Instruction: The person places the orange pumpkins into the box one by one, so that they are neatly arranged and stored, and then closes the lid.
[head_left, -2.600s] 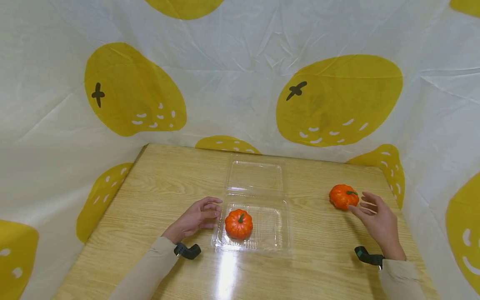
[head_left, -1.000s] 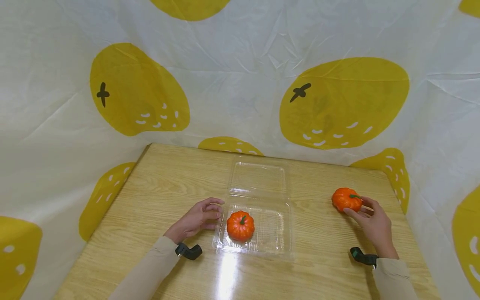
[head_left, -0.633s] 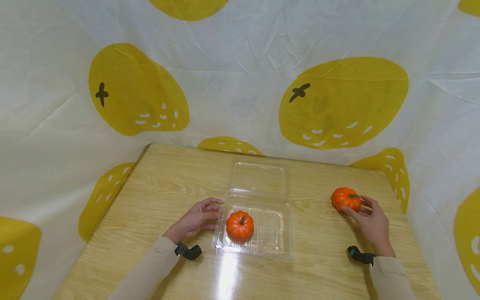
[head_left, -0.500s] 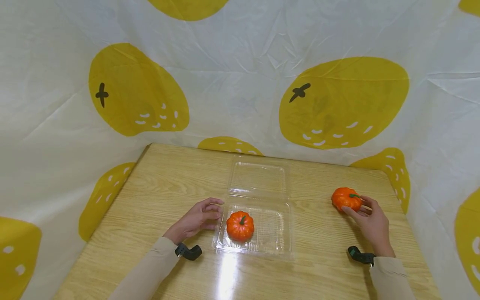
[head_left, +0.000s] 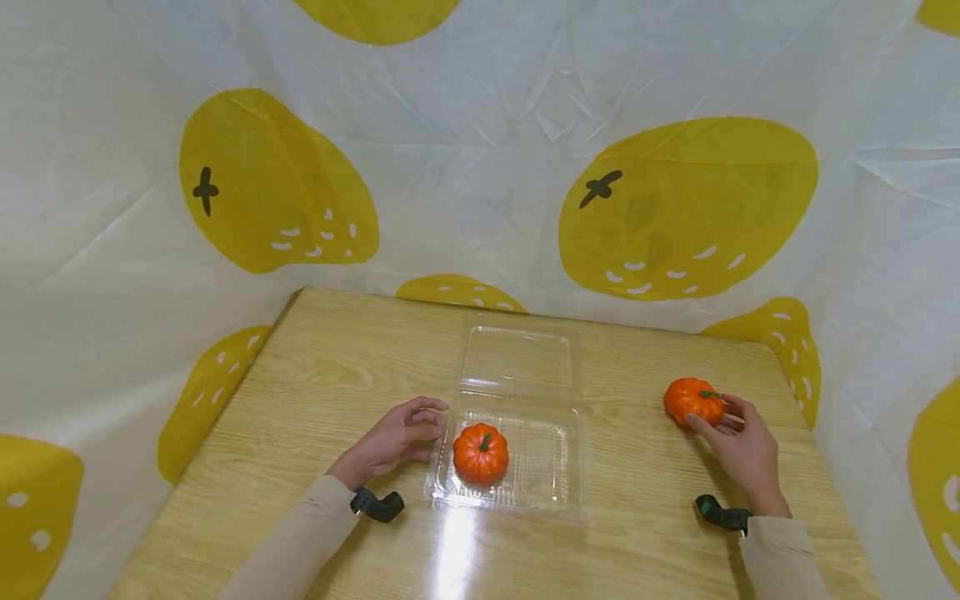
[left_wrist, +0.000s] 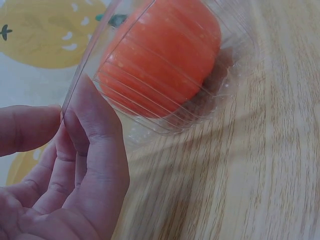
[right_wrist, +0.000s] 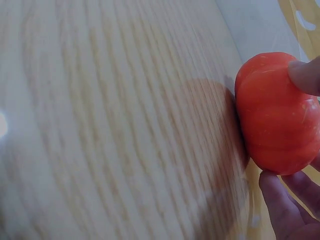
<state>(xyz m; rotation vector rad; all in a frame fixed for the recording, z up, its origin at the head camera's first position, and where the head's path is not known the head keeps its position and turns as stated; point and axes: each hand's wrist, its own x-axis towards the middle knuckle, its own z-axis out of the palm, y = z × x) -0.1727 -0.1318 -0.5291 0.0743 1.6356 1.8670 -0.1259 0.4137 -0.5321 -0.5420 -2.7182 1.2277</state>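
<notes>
A clear plastic clamshell container (head_left: 538, 458) lies open on the table, its lid (head_left: 516, 357) folded back toward the wall. Inside its left half sits a small orange toy pumpkin (head_left: 480, 454) with a green stem. My left hand (head_left: 393, 437) is at the container's left side; in the left wrist view its thumb and forefinger pinch the rim (left_wrist: 75, 90). Over on the right, my right hand (head_left: 746, 454) holds a second orange toy pumpkin (head_left: 688, 400) between thumb and fingers. The right wrist view has this pumpkin (right_wrist: 275, 120) at or very near the table surface; I cannot tell whether it touches.
The wooden table (head_left: 345, 350) is bounded at the back and sides by a white cloth (head_left: 465, 183) printed with yellow lemons. A black wrist device (head_left: 378, 504) is on the left wrist and another (head_left: 722, 512) on the right.
My right hand has moved slightly left and its fingers have come onto the second pumpkin. The left hand and container stay put. Over the last half second almost nothing differs.
</notes>
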